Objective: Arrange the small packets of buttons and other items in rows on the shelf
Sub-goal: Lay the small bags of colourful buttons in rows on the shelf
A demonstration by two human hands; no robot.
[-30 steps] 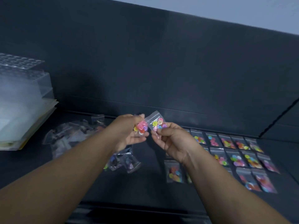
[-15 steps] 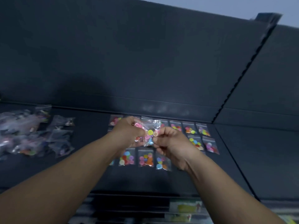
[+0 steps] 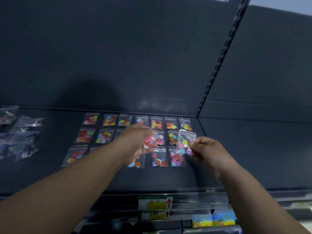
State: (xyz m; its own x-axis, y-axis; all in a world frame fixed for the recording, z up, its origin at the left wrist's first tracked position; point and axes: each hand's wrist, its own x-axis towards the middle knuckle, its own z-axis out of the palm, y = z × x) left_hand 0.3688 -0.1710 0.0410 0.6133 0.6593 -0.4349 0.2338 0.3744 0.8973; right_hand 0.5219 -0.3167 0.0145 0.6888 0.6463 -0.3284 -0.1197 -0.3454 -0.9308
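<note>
The left hand (image 3: 136,141) pinches a clear packet (image 3: 149,141) of red and pink buttons; its fingers cover most of the bag. The right hand (image 3: 206,149) pinches a second packet (image 3: 185,144) by one edge, its yellow, pink and blue buttons blurred. Both packets are held just above the rows (image 3: 157,123) of like packets lying flat on the dark shelf (image 3: 50,174). The left forearm hides part of the middle and front rows. A loose pile (image 3: 18,137) of unsorted bags lies well apart at the left, cut off by the frame edge. Below the shelf lip, price labels (image 3: 155,202) with red arrows carry text too blurred to read.
</note>
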